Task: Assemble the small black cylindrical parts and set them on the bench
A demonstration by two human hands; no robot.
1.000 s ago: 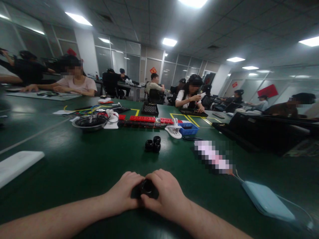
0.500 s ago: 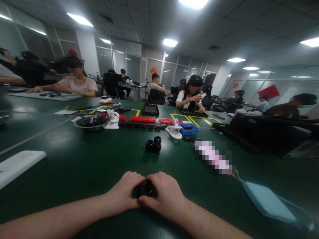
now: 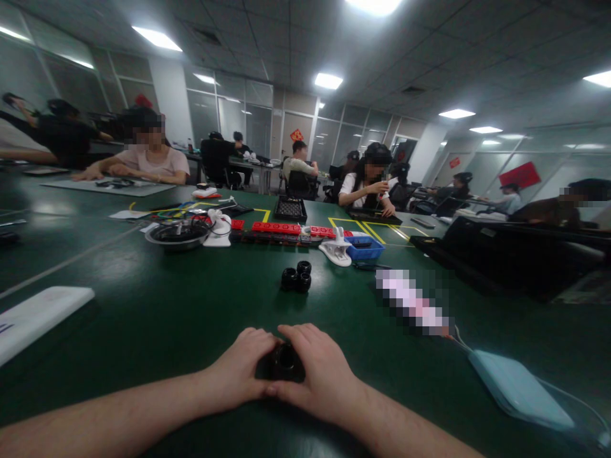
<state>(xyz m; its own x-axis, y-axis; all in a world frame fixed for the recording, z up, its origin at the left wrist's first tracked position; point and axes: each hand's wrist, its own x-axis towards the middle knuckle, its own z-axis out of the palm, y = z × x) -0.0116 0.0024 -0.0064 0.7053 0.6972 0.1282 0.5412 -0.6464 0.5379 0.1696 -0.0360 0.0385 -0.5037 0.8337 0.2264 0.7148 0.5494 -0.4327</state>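
Note:
Between my two hands sits a small black tyre-like ring (image 3: 285,357), its hole facing up and toward me, on or just above the green table. My left hand (image 3: 243,364) curves round its left side, thumb in front and fingers behind. On the other side my right hand (image 3: 321,369) wraps it the same way, its thumb tip meeting the left thumb. The ring's lower part is dark and partly hidden. Farther out, three similar black rings (image 3: 296,277) stand together in a cluster.
Behind the cluster lie red strips (image 3: 277,228), a white clip stand (image 3: 336,248), a blue bin (image 3: 365,247) and a metal bowl (image 3: 176,240) with cables. A white slab (image 3: 42,318) is at left; a light-blue power bank (image 3: 520,388) and cable at right. People sit beyond.
The fingers of my right hand have lifted and opened slightly from the ring, and more of its rim shows. The view has shifted a little; the left hand keeps its place.

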